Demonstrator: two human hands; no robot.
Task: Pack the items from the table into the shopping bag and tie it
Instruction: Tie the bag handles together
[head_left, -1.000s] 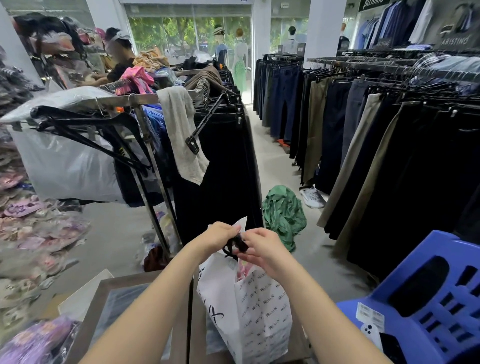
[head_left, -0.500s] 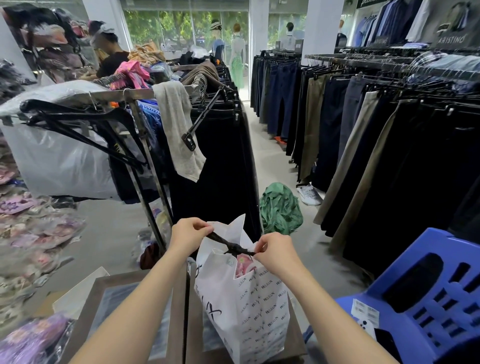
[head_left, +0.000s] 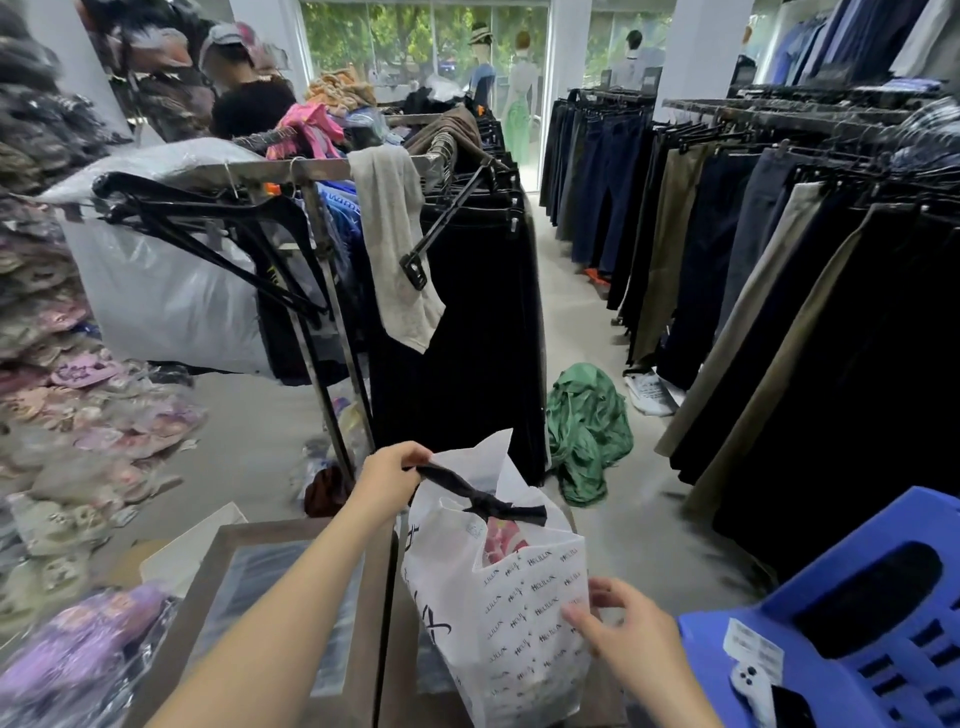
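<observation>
A white printed shopping bag (head_left: 509, 618) stands upright on the small table (head_left: 374, 597) in front of me. A black ribbon (head_left: 483, 496) is knotted across its mouth, and something pink (head_left: 501, 538) shows inside the opening. My left hand (head_left: 387, 478) pinches the left end of the ribbon and holds it out taut. My right hand (head_left: 618, 631) is lower, against the bag's right side, fingers spread and touching the plastic.
A blue plastic chair (head_left: 852, 613) with a phone on it stands at the right. A clothes rack of black garments (head_left: 467, 332) is straight ahead, trouser racks (head_left: 779, 291) at right. A green cloth (head_left: 587, 426) lies on the floor. Packaged goods (head_left: 67, 670) pile up left.
My right hand has let go of the ribbon's right end and dropped to the bag's right side. My left hand still holds the left end of the tied ribbon.
</observation>
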